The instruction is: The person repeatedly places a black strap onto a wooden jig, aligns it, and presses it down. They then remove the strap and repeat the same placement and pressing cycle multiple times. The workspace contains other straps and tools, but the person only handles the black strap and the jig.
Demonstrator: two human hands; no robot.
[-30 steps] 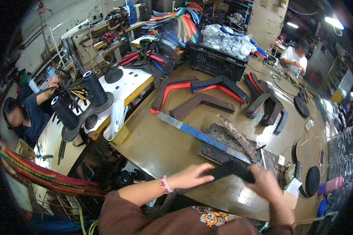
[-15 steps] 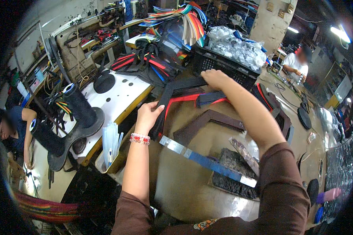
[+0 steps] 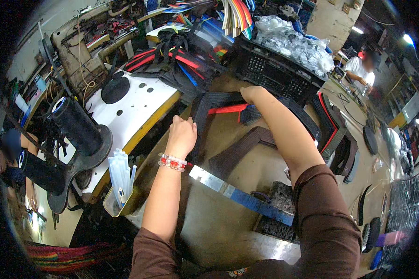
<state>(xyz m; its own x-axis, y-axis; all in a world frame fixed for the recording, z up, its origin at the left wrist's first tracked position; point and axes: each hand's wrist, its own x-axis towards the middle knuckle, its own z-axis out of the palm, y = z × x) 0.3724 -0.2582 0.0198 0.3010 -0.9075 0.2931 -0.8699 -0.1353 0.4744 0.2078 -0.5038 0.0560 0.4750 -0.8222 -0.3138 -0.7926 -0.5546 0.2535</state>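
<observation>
A black, ribbed, angled strip lies across the brown work table, bent near its far left corner. At its left arm is my left hand, fingers curled closed against the strip's edge. My right hand pinches the far right end; its fingertips are partly hidden behind the hand. Beneath the strip shows a red-edged piece. Nearer to me rests a dark brown angled piece, partly covered by my right forearm. A long metal and blue straightedge crosses the table between my forearms.
A black crate of clear plastic bags stands at the back. Stacked angled pieces lie to the right, and a brush near the right edge. Left are a tub of pale strips and black thread cones. Other people work at both sides.
The view has shifted, bringing the crate and right-hand stack more fully into sight. My left hand's thumb, earlier laid on the black strip, is now tucked in with curled fingers. My right hand stays at the far end.
</observation>
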